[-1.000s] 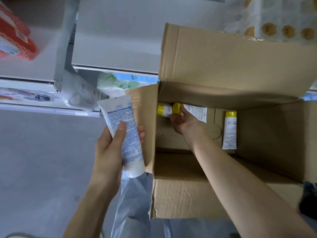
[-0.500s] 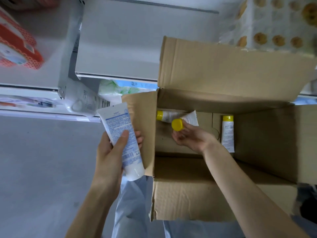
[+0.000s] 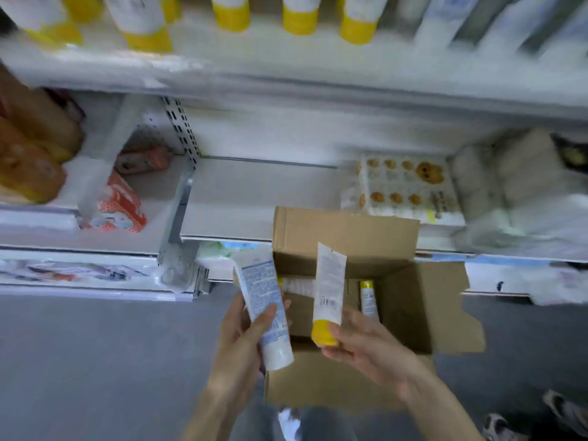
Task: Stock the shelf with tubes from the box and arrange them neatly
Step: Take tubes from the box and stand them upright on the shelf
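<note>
The left hand (image 3: 241, 342) has its fingers curled round a blue-printed tube (image 3: 265, 300). The right hand (image 3: 366, 348) pinches a yellow-capped tube (image 3: 329, 288) at its cap, above the open box (image 3: 423, 307). Beyond, a spare tube (image 3: 367, 297) lies inside, and the blurred top shelf (image 3: 318, 81) carries standing tubes (image 3: 299, 11).

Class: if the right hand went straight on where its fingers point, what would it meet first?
Holding the yellow-capped tube, it probably meets the blue tube in the left hand; depth unclear.
</note>
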{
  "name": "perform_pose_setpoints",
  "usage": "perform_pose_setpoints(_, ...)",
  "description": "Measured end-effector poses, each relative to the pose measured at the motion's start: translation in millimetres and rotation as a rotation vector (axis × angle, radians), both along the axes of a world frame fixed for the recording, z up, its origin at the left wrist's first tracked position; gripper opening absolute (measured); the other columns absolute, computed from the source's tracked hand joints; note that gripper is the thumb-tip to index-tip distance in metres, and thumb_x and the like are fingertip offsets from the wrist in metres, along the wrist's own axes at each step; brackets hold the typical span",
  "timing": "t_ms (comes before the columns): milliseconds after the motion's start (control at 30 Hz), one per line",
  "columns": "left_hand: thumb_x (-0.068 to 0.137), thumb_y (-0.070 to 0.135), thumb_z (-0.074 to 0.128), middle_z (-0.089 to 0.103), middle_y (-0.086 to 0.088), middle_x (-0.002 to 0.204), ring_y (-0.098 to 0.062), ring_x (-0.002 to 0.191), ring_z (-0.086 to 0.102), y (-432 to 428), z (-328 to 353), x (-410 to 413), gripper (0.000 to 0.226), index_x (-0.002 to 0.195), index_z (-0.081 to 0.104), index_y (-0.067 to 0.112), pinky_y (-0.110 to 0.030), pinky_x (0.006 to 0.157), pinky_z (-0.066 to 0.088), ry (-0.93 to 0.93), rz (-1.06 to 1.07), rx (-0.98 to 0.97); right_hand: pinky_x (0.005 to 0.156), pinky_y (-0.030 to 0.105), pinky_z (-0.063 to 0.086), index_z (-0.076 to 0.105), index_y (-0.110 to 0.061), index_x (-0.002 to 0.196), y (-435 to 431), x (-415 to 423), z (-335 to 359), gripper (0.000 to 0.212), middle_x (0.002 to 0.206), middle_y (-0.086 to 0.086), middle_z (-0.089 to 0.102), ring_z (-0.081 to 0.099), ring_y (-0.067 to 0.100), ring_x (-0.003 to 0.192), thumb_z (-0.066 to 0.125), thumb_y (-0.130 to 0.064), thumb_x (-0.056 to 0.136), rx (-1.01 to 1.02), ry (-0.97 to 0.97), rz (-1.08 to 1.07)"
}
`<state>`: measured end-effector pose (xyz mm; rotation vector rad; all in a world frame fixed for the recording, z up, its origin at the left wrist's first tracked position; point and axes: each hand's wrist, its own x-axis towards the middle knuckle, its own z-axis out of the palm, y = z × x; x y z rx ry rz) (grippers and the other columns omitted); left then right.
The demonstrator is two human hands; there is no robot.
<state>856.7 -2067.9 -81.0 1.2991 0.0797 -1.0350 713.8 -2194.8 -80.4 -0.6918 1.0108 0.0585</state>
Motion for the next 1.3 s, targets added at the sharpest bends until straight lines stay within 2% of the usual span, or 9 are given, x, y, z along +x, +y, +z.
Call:
perform_pose_setpoints(133,0.057,0.023,0.087,0.071,-0.011,0.103,-0.03,0.092,0.068,8,53,8,0.066,0.117,0.059,0.02,-0.044,0.078,0.056,-0.03,-0.051,-0.088,0.079,0.029,0.052,0.051,-0.018,0.125,12,-4,65,0.09,0.115,0.001,0.068,0.064,0.02,0.107,0.089,-0.033,0.045,-0.268,-0.069,0.154)
perform_pose_setpoints(233,0.028,0.045,0.094,0.07,-0.013,0.107,-0.029,0.094,0.067,8,97,26,0.101,0.118,0.059,0.016,-0.037,0.072,0.057,-0.086,-0.036,-0.165,0.081,0.025,0.05,0.05,-0.013,0.123,16,9,114,0.092,0.114,0.004,0.069,0.064,0.016,0.107,0.091,-0.034,0.044,-0.399,-0.173,0.17)
perform_pose_setpoints(333,0.042,0.044,0.091,0.07,-0.011,0.106,-0.026,0.094,0.068,11,140,46,0.079,0.112,0.061,0.02,-0.033,0.071,0.058,-0.161,-0.027,-0.23,0.078,0.018,0.05,0.046,-0.013,0.124,13,30,160,0.067,0.109,0.004,0.07,0.066,0.012,0.101,0.081,-0.008,0.067,-0.568,-0.226,0.123)
perform_pose_setpoints(467,0.084,0.006,0.058,0.071,-0.003,0.108,-0.024,0.097,0.068,19,187,81,0.037,0.119,0.055,0.019,-0.034,0.079,0.058,-0.272,-0.031,-0.302,0.074,0.013,0.049,0.042,-0.011,0.121,3,76,208,0.061,0.106,-0.001,0.065,0.066,-0.001,0.088,0.069,0.015,0.072,-0.858,-0.263,0.067)
perform_pose_setpoints(600,0.08,0.017,0.065,0.072,-0.003,0.104,-0.02,0.098,0.068,32,212,112,0.038,0.117,0.057,0.017,-0.032,0.08,0.057,-0.325,-0.008,-0.332,0.073,0.014,0.051,0.045,-0.018,0.117,-16,132,231,0.06,0.103,-0.006,0.063,0.066,-0.002,0.087,0.071,0.012,0.072,-1.042,-0.324,0.024)
perform_pose_setpoints(700,0.052,0.042,0.087,0.071,-0.006,0.106,-0.018,0.094,0.069,37,220,128,0.076,0.116,0.059,0.013,-0.023,0.071,0.055,-0.336,0.01,-0.337,0.069,0.015,0.051,0.045,-0.021,0.117,-38,172,235,0.061,0.1,-0.01,0.064,0.067,0.009,0.088,0.074,0.007,0.072,-1.157,-0.308,0.02)
perform_pose_setpoints(833,0.074,0.012,0.063,0.072,-0.004,0.103,-0.014,0.089,0.069,39,220,138,0.04,0.114,0.059,0.011,-0.021,0.07,0.055,-0.327,0.009,-0.356,0.068,0.017,0.051,0.046,-0.028,0.103,-55,212,230,0.058,0.095,-0.006,0.063,0.062,0.002,0.078,0.081,0.0,0.066,-1.259,-0.188,0.002)
perform_pose_setpoints(1000,0.082,0.002,0.058,0.072,-0.005,0.102,-0.015,0.087,0.069,40,221,150,0.031,0.112,0.06,0.01,-0.022,0.068,0.055,-0.326,-0.007,-0.354,0.077,0.027,0.052,0.049,-0.02,0.11,-63,241,213,0.057,0.093,-0.004,0.064,0.062,0.01,0.078,0.083,-0.009,0.066,-1.325,-0.084,-0.051)
perform_pose_setpoints(1300,0.082,0.003,0.059,0.072,-0.004,0.106,-0.015,0.09,0.069,40,211,160,0.034,0.113,0.06,0.015,-0.022,0.068,0.054,-0.294,0.015,-0.338,0.073,0.02,0.049,0.05,-0.016,0.119,-72,256,204,0.059,0.094,-0.005,0.064,0.062,0.01,0.08,0.08,-0.008,0.07,-1.37,-0.048,0.065)
